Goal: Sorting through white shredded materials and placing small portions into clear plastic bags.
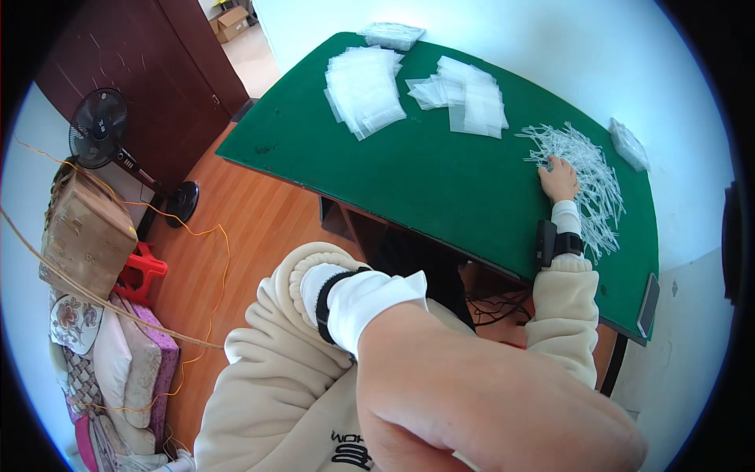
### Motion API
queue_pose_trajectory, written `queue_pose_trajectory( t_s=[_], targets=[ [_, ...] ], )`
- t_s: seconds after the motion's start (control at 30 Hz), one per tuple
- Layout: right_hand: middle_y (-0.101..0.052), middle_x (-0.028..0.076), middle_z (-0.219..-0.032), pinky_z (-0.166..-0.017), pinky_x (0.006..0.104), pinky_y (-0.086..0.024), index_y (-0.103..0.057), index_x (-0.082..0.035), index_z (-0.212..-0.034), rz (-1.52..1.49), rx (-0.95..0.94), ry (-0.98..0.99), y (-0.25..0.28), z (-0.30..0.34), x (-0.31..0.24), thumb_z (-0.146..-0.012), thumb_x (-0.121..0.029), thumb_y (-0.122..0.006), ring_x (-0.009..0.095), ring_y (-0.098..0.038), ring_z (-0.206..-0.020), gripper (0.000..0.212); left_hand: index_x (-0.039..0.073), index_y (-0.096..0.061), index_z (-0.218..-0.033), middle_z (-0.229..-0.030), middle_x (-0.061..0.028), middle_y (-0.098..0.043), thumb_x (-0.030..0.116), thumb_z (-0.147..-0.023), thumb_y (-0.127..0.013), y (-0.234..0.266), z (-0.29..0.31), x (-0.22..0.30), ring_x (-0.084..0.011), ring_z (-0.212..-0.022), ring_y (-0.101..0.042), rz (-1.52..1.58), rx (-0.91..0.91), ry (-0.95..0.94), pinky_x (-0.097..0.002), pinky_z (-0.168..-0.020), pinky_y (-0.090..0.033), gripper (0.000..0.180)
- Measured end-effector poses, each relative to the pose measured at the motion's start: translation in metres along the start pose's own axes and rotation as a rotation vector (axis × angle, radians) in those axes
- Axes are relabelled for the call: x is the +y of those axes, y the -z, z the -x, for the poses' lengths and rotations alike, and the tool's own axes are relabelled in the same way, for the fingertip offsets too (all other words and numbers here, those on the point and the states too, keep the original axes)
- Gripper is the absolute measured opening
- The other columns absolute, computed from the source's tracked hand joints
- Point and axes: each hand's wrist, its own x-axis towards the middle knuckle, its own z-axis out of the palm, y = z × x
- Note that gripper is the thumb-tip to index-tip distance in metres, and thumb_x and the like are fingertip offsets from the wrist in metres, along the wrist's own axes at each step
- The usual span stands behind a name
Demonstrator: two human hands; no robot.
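My right hand [559, 182] rests at the left edge of a loose heap of thin whitish sticks [594, 177] on the green table [377, 173]. Its fingers are bent and somewhat apart over the sticks; no firm grip on any shows. Very near the camera, my left hand [503, 393] is raised off the table and looms large at the bottom. The fingers of this hand are mostly hidden or cut off, so whether it holds anything does not show. Both wrists wear dark bands over white cuffs.
Flat clear plastic bags lie in two fanned piles, a left pile [366, 90] and a right pile [476, 102]. Bundled packs stand by the wall: a far pack [392, 35] and a right pack [629, 145]. A phone-like slab [648, 305] sits at the right edge. A black fan [101, 126] stands left.
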Motion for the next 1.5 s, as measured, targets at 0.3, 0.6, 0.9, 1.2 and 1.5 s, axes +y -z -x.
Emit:
queue_pose_trajectory(
  t_s=[0.3,0.6,0.9,1.2,1.5],
  targets=[
    [-0.037,0.006,-0.134,-0.102,0.0526,-0.016,-0.049,-0.023,-0.121,0.015,0.017,0.006,-0.003,0.000,0.001,-0.073,-0.036,-0.052,0.028,-0.028,-0.126,0.050,-0.003,-0.051,-0.083,-0.083,-0.0131,-0.051,0.017,-0.087,-0.047,0.002,0.001,0.003,-0.0255,-0.069,-0.050,-0.004,-0.011,0.012,-0.0356,-0.058,-0.043,0.020],
    [-0.037,0.006,-0.134,-0.102,0.0524,-0.016,-0.050,-0.024,-0.121,0.005,0.020,0.005,-0.003,-0.001,-0.001,-0.072,-0.036,-0.052,0.027,-0.028,-0.126,0.050,-0.003,-0.049,-0.083,-0.084,-0.0134,-0.050,0.018,-0.088,-0.045,0.003,-0.002,-0.007,-0.0256,-0.068,-0.049,-0.006,-0.019,0.017,-0.0365,-0.057,-0.043,0.022],
    [-0.041,0.009,-0.129,-0.099,0.0565,-0.018,-0.053,-0.021,-0.116,-0.008,0.027,0.049,-0.001,0.000,-0.004,-0.072,-0.036,-0.053,0.030,-0.031,-0.123,0.047,-0.001,-0.051,-0.082,-0.085,-0.0147,-0.052,0.017,-0.088,-0.045,0.007,0.005,-0.001,-0.0264,-0.071,-0.050,0.162,-0.008,0.024,-0.0364,-0.060,-0.044,0.020],
    [-0.042,0.009,-0.129,-0.099,0.0570,-0.017,-0.054,-0.022,-0.115,-0.012,0.071,0.039,-0.002,0.006,-0.001,-0.072,-0.036,-0.053,0.031,-0.031,-0.123,0.046,0.004,-0.057,-0.080,-0.087,-0.0174,-0.056,0.013,-0.088,-0.046,0.020,0.005,0.001,-0.0282,-0.079,-0.053,0.313,-0.007,0.092,-0.0351,-0.068,-0.046,0.017],
    [-0.040,0.008,-0.131,-0.100,0.0569,-0.015,-0.053,-0.021,-0.117,-0.028,0.025,0.042,-0.001,0.004,0.005,-0.072,-0.035,-0.053,0.029,-0.030,-0.125,0.047,0.008,-0.064,-0.078,-0.089,-0.0200,-0.060,0.009,-0.087,-0.047,0.023,0.003,0.003,-0.0299,-0.087,-0.056,0.301,0.057,0.219,-0.0338,-0.075,-0.048,0.019]
  ],
)
